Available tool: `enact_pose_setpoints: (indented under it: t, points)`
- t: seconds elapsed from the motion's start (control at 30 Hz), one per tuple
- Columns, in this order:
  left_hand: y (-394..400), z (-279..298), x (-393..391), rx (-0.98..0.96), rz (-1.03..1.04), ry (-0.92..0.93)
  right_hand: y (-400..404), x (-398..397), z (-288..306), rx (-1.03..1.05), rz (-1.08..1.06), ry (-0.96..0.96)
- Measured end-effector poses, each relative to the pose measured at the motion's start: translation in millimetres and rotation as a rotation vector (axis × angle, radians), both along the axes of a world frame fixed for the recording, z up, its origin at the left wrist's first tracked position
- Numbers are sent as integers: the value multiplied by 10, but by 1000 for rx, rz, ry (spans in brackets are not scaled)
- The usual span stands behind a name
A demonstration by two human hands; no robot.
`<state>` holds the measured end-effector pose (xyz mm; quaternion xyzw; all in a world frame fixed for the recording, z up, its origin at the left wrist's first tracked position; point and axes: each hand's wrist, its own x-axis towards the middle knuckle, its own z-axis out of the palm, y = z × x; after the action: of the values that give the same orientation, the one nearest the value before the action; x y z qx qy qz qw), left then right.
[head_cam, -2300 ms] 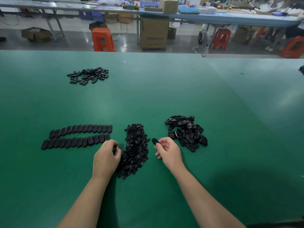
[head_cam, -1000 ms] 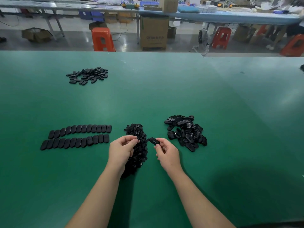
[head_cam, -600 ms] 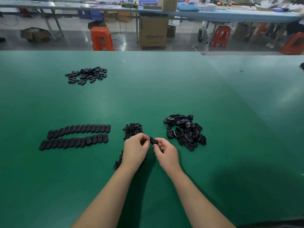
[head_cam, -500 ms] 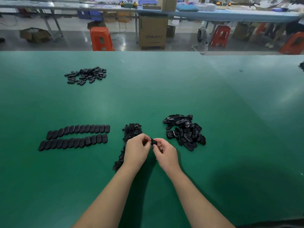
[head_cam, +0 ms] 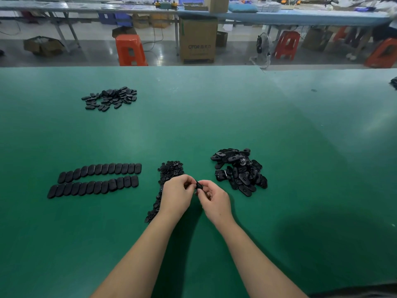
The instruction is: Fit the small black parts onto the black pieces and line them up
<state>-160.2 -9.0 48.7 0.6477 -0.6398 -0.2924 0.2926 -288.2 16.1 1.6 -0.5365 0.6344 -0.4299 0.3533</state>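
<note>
My right hand [head_cam: 213,201] pinches a black oval piece [head_cam: 198,186] by its near end. My left hand [head_cam: 176,196] is closed against the piece's other end, fingertips pressed to it; whatever small part is in them is hidden. Behind and under the left hand runs a heap of small black parts [head_cam: 169,171]. To the right lies a pile of loose black pieces [head_cam: 238,171]. On the left, two neat rows of black pieces [head_cam: 96,179] lie side by side on the green table [head_cam: 214,117].
A second loose pile of black pieces [head_cam: 109,98] lies far left on the table. Beyond the table's far edge stand an orange stool [head_cam: 130,50], a cardboard box [head_cam: 198,39], a fan and other benches. A dark heap [head_cam: 394,82] shows at the right edge.
My left hand left the end of the rows, passed over the small-parts heap and came right to meet the right hand. The right hand kept hold of the oval piece throughout.
</note>
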Motion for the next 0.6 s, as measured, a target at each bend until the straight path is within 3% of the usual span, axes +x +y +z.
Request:
enact_pose_setpoints:
  t: [0.27,0.43,0.6]
  points:
    - [-23,-38,7,-47,41,-12,6,-9,4,8,19,-49]
    - [-89,-56,91,157,-4,147,13,-24,7,13,16,-80]
    - [-40,-61,41,193,8,286,2,-28,5,8,-14,-80]
